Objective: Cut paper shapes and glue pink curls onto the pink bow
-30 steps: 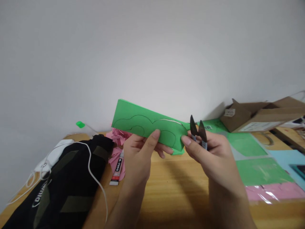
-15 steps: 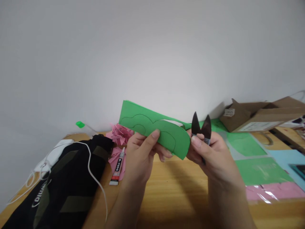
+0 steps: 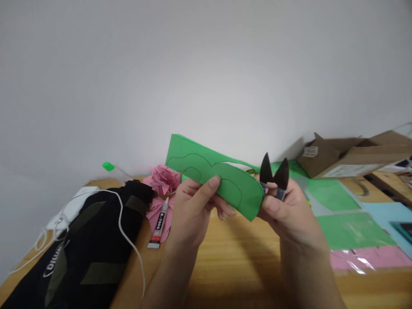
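Note:
My left hand (image 3: 193,210) pinches a folded green paper strip (image 3: 209,174) with a curved pencil outline drawn on it, held up over the wooden table (image 3: 231,262). A thin cut sliver hangs along the strip's upper right edge. My right hand (image 3: 286,210) grips small black snips (image 3: 274,176), their two pointed blades spread apart and pointing up just right of the paper's rounded end.
A black bag (image 3: 86,253) with a white cord lies at the left. A glue tube (image 3: 159,223) and pink paper flowers (image 3: 162,180) sit behind my left hand. Green, pink and blue sheets (image 3: 350,227) and a cardboard box (image 3: 350,156) lie at the right.
The green strip has shifted right and down a little with my left hand. The snips have come off the paper's end, turned, and their blades have spread wider.

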The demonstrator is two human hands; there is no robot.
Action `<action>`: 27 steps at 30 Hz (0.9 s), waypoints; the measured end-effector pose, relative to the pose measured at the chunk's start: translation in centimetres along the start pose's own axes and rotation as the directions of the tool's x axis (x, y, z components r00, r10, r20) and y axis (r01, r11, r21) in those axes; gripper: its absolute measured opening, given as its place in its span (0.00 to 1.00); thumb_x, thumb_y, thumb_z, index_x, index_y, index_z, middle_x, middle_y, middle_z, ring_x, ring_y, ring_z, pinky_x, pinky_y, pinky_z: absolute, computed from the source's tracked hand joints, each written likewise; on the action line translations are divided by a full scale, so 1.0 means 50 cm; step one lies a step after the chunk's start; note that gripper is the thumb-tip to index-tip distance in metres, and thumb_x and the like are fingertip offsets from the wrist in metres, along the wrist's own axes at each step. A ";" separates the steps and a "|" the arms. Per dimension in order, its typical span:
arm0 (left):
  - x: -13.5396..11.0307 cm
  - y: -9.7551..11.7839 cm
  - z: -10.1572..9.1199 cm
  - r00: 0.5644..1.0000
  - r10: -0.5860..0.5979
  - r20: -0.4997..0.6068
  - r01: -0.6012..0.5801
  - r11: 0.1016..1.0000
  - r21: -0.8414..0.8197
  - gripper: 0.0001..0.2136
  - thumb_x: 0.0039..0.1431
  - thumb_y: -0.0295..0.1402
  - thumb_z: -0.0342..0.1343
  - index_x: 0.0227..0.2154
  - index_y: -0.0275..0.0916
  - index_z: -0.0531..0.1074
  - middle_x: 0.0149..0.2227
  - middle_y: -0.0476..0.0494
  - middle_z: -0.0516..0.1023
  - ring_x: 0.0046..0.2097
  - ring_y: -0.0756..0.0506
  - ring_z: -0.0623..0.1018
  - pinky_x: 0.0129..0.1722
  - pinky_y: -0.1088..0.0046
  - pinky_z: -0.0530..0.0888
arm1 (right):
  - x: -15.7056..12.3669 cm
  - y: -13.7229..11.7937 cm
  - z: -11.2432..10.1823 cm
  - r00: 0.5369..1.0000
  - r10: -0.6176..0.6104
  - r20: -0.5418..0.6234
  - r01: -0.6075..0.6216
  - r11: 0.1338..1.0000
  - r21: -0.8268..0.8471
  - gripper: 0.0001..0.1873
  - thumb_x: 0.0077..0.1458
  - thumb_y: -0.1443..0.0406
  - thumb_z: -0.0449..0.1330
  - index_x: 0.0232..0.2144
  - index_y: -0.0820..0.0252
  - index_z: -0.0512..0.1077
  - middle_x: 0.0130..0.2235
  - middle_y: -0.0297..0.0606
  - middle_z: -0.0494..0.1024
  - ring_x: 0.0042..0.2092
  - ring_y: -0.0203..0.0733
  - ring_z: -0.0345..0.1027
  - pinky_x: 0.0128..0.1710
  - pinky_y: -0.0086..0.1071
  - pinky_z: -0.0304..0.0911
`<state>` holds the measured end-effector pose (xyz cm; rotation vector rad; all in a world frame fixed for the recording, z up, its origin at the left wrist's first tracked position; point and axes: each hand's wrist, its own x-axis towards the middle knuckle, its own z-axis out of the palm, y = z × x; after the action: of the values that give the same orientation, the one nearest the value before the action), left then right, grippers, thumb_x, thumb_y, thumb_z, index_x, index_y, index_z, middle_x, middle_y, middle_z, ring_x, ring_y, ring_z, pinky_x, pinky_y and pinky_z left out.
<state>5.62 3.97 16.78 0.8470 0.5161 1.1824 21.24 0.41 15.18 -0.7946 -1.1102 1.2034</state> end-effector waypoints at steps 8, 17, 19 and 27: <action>-0.003 0.004 0.004 1.000 0.007 -0.017 -0.007 0.999 0.042 0.12 0.47 0.38 0.70 0.19 0.36 0.77 0.15 0.47 0.77 0.14 0.52 0.73 0.13 0.83 0.67 | 0.004 -0.002 -0.003 1.000 -0.002 -0.008 0.001 1.000 -0.021 0.17 0.44 0.49 0.74 0.27 0.54 0.78 0.24 0.31 0.68 0.24 0.33 0.56 0.24 0.29 0.57; -0.009 -0.010 0.000 0.977 0.203 -0.061 -0.180 0.946 0.270 0.11 0.57 0.36 0.64 0.22 0.36 0.78 0.17 0.46 0.79 0.18 0.49 0.76 0.18 0.77 0.71 | -0.004 -0.004 0.000 0.952 -0.226 -0.205 0.153 0.935 -0.320 0.09 0.50 0.58 0.73 0.27 0.53 0.78 0.22 0.29 0.67 0.24 0.33 0.57 0.22 0.28 0.55; -0.011 -0.011 0.002 0.975 0.214 -0.057 -0.191 0.941 0.280 0.12 0.57 0.36 0.64 0.21 0.36 0.78 0.18 0.46 0.79 0.18 0.49 0.77 0.18 0.77 0.71 | -0.006 0.001 -0.002 0.941 -0.258 -0.217 0.169 0.917 -0.361 0.10 0.52 0.61 0.72 0.24 0.54 0.76 0.22 0.28 0.63 0.24 0.33 0.54 0.22 0.28 0.51; -0.016 -0.010 -0.002 0.965 0.234 -0.122 -0.196 0.944 0.264 0.11 0.56 0.37 0.65 0.21 0.38 0.77 0.16 0.48 0.77 0.17 0.49 0.75 0.17 0.77 0.70 | -0.002 0.009 -0.013 0.965 -0.136 -0.222 0.082 0.969 -0.235 0.17 0.50 0.59 0.72 0.21 0.58 0.69 0.24 0.28 0.59 0.26 0.33 0.51 0.24 0.29 0.51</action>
<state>5.58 3.19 16.28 1.0550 0.7221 1.4100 21.73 0.49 14.53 -1.0086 -1.0875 0.8738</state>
